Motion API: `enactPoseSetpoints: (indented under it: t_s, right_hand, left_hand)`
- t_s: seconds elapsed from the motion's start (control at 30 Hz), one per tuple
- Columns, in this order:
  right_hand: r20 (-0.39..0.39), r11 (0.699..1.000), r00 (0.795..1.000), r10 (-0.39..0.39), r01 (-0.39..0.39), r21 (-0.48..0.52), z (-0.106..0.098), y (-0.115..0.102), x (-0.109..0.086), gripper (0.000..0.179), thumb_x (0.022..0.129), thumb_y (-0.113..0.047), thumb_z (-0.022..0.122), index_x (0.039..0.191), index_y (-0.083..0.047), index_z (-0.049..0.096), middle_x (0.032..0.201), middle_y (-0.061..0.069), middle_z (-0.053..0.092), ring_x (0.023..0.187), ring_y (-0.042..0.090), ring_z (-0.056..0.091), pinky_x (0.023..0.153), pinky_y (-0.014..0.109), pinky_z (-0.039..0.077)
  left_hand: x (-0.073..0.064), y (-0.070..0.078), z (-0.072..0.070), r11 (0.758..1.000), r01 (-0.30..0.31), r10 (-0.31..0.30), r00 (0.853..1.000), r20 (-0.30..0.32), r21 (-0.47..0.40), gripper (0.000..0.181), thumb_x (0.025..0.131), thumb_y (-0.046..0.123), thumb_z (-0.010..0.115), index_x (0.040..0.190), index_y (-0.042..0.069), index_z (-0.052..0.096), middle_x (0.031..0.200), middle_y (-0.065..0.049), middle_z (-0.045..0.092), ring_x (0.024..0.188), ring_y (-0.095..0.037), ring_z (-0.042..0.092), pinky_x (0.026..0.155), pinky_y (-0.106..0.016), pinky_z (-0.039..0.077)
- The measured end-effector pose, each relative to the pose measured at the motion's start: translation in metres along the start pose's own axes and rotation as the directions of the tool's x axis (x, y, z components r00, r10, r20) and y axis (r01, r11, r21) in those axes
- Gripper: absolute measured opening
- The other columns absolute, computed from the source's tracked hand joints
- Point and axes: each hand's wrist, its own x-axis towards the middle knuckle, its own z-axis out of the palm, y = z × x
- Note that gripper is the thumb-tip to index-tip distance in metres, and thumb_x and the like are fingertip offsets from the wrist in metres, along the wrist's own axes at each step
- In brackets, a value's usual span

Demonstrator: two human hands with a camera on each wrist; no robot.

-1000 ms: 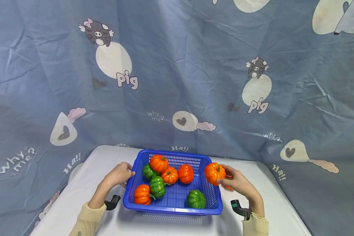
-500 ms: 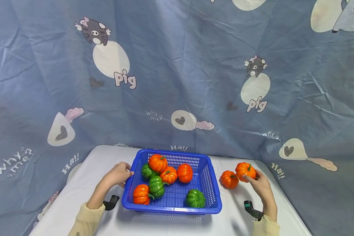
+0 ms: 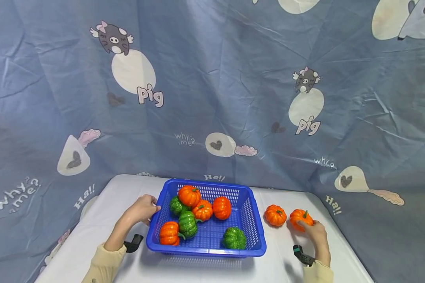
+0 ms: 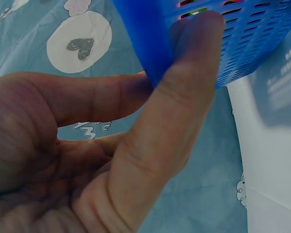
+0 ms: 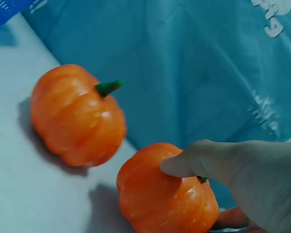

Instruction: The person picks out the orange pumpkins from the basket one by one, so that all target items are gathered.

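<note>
My left hand [image 3: 144,208] pinches the left rim of a blue plastic basket [image 3: 212,251]; in the left wrist view the thumb and a finger [image 4: 184,87] lie on either side of that rim. To the right of the basket, my right hand [image 3: 316,232] grips a small orange pumpkin [image 3: 300,218] with a green stem, low over the white cloth. In the right wrist view the thumb [image 5: 184,165] lies across the top of this pumpkin [image 5: 160,204]. Another orange pumpkin [image 3: 275,215] sits on the cloth between it and the basket.
Inside the basket are several orange pumpkins [image 3: 222,208] and green pumpkins [image 3: 235,238], mostly grouped at the left. A white cloth [image 3: 279,255] covers the table. Behind it hangs a blue-grey curtain [image 3: 198,78] with pig prints.
My right hand has carried the orange pumpkin from over the basket's right rim out to the right, then lowered it beside the other pumpkin. The left hand keeps its place on the rim.
</note>
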Motion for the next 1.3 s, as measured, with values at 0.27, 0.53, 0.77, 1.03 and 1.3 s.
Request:
enactPoseSetpoints:
  t_s: [0.27,0.53,0.77,1.03,1.3]
  right_hand:
    - [0.010,0.999,1.000,-0.014,0.015,-0.030,0.015,0.003,0.006,0.074,0.092,-0.042,0.057,0.128,0.020,0.041,0.126,0.041,0.047,0.112,0.052,0.050,0.098,0.061,0.043]
    - [0.038,0.996,0.999,0.006,-0.002,-0.093,0.011,-0.004,0.002,0.085,0.093,-0.043,0.052,0.135,0.026,0.024,0.137,0.046,0.029,0.126,0.059,0.034,0.109,0.064,0.032]
    - [0.017,0.988,0.997,-0.077,0.079,-0.131,0.000,-0.033,-0.008,0.082,0.093,-0.036,0.056,0.138,0.024,0.022,0.139,0.046,0.028,0.128,0.059,0.032,0.108,0.065,0.033]
    - [0.045,0.948,0.957,-0.286,0.289,-0.130,0.014,-0.101,-0.034,0.071,0.090,-0.026,0.064,0.138,0.017,0.034,0.135,0.039,0.043,0.125,0.053,0.044,0.105,0.062,0.039]
    - [0.084,0.905,0.908,-0.410,0.416,-0.083,0.050,-0.149,-0.055,0.073,0.081,-0.025,0.074,0.137,0.009,0.042,0.132,0.035,0.051,0.121,0.050,0.050,0.102,0.061,0.043]
  left_hand:
    - [-0.001,0.000,0.000,1.000,0.006,-0.006,1.000,-0.001,0.016,0.029,0.094,0.004,0.054,0.113,-0.018,0.051,0.079,-0.017,0.062,0.057,-0.018,0.065,0.051,-0.035,0.060]
    - [-0.001,-0.002,0.001,1.000,0.006,-0.006,1.000,-0.006,0.010,0.028,0.094,0.004,0.054,0.112,-0.017,0.053,0.077,-0.017,0.062,0.057,-0.018,0.065,0.051,-0.035,0.060]
    - [-0.001,-0.002,0.001,1.000,-0.003,0.003,1.000,-0.013,0.009,0.027,0.094,0.004,0.055,0.111,-0.018,0.053,0.076,-0.017,0.061,0.056,-0.019,0.064,0.050,-0.034,0.060]
    - [0.001,-0.003,0.002,1.000,0.000,0.000,1.000,-0.015,0.012,0.028,0.093,0.004,0.055,0.111,-0.017,0.053,0.079,-0.018,0.061,0.057,-0.019,0.064,0.050,-0.034,0.060]
    - [0.000,-0.003,0.002,1.000,0.004,-0.004,1.000,-0.014,0.007,0.028,0.093,0.003,0.055,0.111,-0.017,0.052,0.079,-0.019,0.061,0.057,-0.020,0.065,0.050,-0.034,0.060]
